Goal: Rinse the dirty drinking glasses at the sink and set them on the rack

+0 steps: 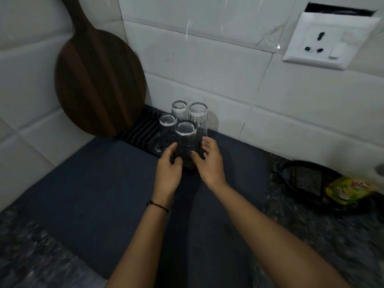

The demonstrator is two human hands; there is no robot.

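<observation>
Several clear drinking glasses stand upside down on the black ribbed rack point(139, 129) by the tiled wall. The nearest glass point(186, 136) sits at the rack's front edge between both hands. My left hand point(169, 168) curls its fingers and thumb round the glass's lower left side. My right hand point(208, 161) touches its right side, thumb against the glass and fingers spread behind it. Behind it stand a short glass point(167, 121), another short one point(179, 108) and a taller ribbed glass point(198, 116).
A dark round wooden board point(97, 80) leans against the wall on the rack's left end. A dark blue mat point(99, 183) covers the speckled counter. At the right lie a black wire holder point(307, 181) and a yellow-green dish soap pack point(349, 192). A wall socket point(324, 42) is above.
</observation>
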